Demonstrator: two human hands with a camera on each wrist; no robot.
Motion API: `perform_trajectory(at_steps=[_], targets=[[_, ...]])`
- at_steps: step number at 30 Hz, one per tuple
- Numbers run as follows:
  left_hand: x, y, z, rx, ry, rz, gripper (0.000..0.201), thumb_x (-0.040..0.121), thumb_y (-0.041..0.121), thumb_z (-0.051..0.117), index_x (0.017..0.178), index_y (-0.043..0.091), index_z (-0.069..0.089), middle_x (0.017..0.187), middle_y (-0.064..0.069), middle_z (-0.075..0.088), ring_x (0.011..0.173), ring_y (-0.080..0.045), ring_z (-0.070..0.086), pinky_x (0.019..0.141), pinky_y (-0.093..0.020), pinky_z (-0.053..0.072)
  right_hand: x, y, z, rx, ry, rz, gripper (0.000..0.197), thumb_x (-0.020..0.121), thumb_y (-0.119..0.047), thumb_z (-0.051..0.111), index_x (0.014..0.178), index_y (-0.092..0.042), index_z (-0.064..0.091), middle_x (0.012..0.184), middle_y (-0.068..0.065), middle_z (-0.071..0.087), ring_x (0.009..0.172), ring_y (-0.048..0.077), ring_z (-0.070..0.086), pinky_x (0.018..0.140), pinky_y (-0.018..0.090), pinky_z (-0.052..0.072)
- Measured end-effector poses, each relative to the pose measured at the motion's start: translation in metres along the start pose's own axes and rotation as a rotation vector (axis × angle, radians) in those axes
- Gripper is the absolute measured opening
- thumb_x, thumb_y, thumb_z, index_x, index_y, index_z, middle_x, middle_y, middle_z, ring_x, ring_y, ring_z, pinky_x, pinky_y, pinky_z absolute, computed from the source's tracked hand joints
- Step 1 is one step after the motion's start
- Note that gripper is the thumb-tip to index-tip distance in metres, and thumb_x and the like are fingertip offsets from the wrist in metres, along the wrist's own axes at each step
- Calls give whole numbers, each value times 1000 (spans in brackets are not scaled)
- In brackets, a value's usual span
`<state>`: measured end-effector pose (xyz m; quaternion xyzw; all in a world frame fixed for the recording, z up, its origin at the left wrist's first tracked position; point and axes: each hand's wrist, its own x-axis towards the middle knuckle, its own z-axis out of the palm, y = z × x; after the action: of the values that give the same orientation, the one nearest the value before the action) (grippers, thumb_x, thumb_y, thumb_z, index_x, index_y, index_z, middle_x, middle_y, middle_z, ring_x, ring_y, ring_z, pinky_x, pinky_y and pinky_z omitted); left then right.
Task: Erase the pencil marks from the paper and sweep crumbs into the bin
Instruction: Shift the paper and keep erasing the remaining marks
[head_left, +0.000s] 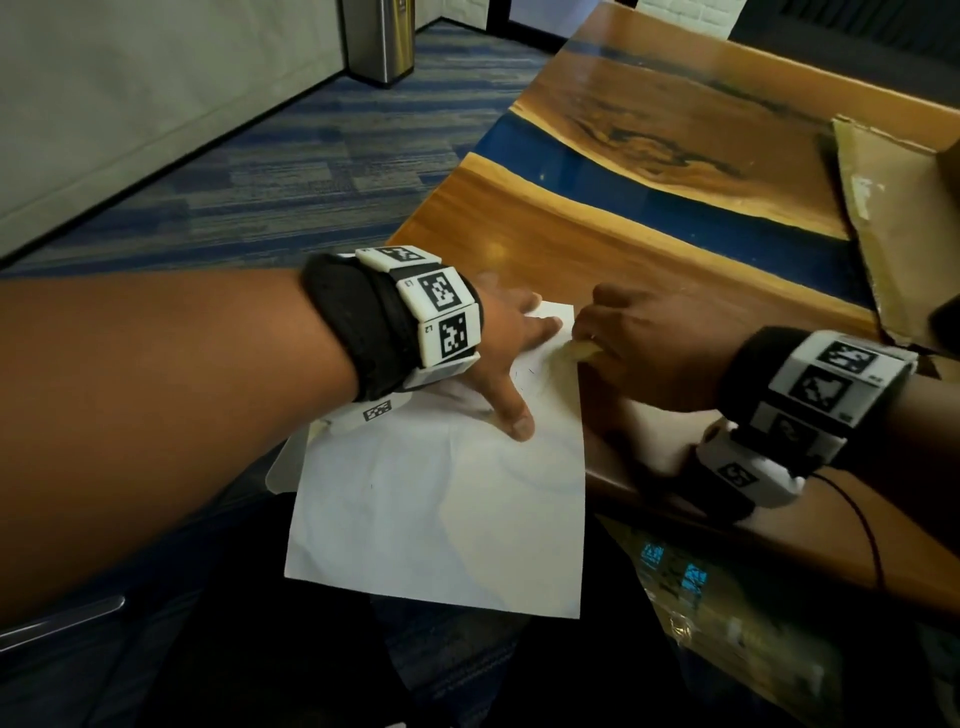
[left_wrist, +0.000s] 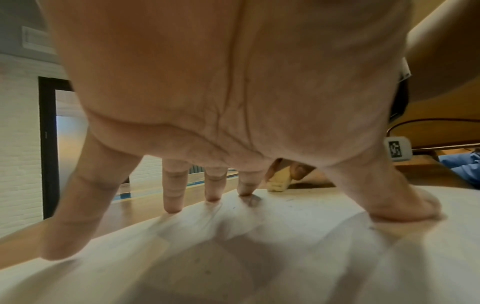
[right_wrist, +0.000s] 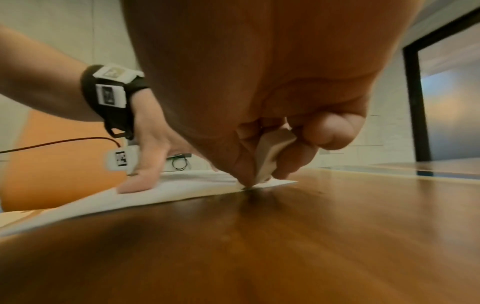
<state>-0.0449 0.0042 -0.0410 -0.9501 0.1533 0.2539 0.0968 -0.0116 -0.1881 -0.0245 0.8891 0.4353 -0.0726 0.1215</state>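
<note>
A wooden table (head_left: 649, 249) with a blue band along it is seen beneath both hands, and a flattened piece of cardboard (head_left: 893, 218) lies on it well beyond the right hand's knuckles. A metal bin (head_left: 382, 39) stands on the carpet, far past the fingertips of the left hand. The paper (head_left: 441, 519) is laid over the table's near edge (part of it overhangs), and faint pencil marks (head_left: 524, 376) are visible between the left thumb and the left index finger. The paper is pressed down by the left hand (head_left: 506, 343), whose fingers (left_wrist: 173, 189) are spread and straight, tips and thumb touching the sheet. The right hand (head_left: 644, 343) is curled, and a pale eraser (right_wrist: 270, 154) is pinched between its thumb and fingers, the eraser's lower end touching the paper at its right edge, just beside the left index fingertip.
</note>
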Motion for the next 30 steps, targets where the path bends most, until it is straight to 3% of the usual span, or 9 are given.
perform_trajectory(at_steps=[2, 4, 6, 9, 13, 18, 22, 27, 30], targets=[[0, -1, 3, -20, 5, -4, 132, 56, 95, 59, 158, 38, -3, 168, 7, -3, 149, -36, 16, 109, -55, 33, -5, -9, 1, 20, -5, -114, 27, 99, -39, 46, 123, -31, 53, 103, -12, 39, 77, 8, 47, 64, 22, 42], [-1, -2, 4, -37, 13, -1, 135, 54, 96, 59, 159, 36, -2, 168, 7, -4, 149, -35, 15, 110, -54, 32, -11, -18, 3, 80, -29, -242, 24, 98, -37, 47, 120, -31, 55, 104, -11, 43, 81, 11, 50, 71, 30, 48], [-2, -1, 4, -17, 26, 5, 134, 57, 94, 58, 160, 32, -1, 168, 6, -2, 149, -34, 16, 109, -53, 33, -3, -15, -1, 81, -35, -123, 26, 98, -38, 46, 122, -32, 55, 109, -9, 47, 86, 12, 51, 79, 34, 51], [-3, -1, 4, 7, 38, 2, 134, 59, 95, 57, 161, 29, 0, 168, 6, -1, 149, -33, 16, 108, -52, 34, 6, -8, -1, 50, -23, 23, 29, 98, -39, 47, 125, -29, 54, 108, -8, 45, 86, 12, 51, 79, 32, 52], [-3, -4, 6, -40, 45, 10, 136, 55, 95, 58, 160, 30, 3, 168, 7, 0, 149, -33, 15, 109, -51, 32, 1, -25, -1, 111, -57, -198, 25, 96, -37, 50, 119, -31, 56, 105, -11, 44, 90, 13, 52, 81, 35, 51], [-3, -3, 6, 5, 38, 4, 134, 58, 97, 52, 160, 30, -2, 169, 6, -5, 150, -34, 14, 110, -54, 32, 15, -1, -3, 58, -34, 5, 31, 97, -35, 51, 127, -29, 54, 109, -10, 44, 89, 11, 50, 76, 29, 48], [-1, -5, 8, -47, 42, 10, 137, 51, 99, 54, 160, 34, 0, 168, 9, -2, 149, -35, 14, 110, -54, 31, -1, -22, 1, 127, -50, -295, 25, 95, -35, 50, 119, -33, 58, 104, -14, 43, 90, 13, 52, 80, 33, 50], [-3, -4, 9, -11, 47, 7, 133, 58, 98, 51, 160, 30, -1, 169, 7, -3, 149, -35, 14, 111, -55, 31, 17, 1, 1, 86, -6, 17, 28, 99, -34, 50, 125, -27, 54, 113, -8, 46, 90, 11, 49, 77, 27, 44], [-5, -4, 10, -43, 65, 18, 131, 55, 99, 51, 159, 32, 6, 168, 9, 0, 147, -35, 16, 110, -54, 32, 5, -20, 2, 121, -12, -201, 24, 96, -35, 48, 118, -30, 56, 107, -11, 43, 89, 15, 53, 78, 34, 49]])
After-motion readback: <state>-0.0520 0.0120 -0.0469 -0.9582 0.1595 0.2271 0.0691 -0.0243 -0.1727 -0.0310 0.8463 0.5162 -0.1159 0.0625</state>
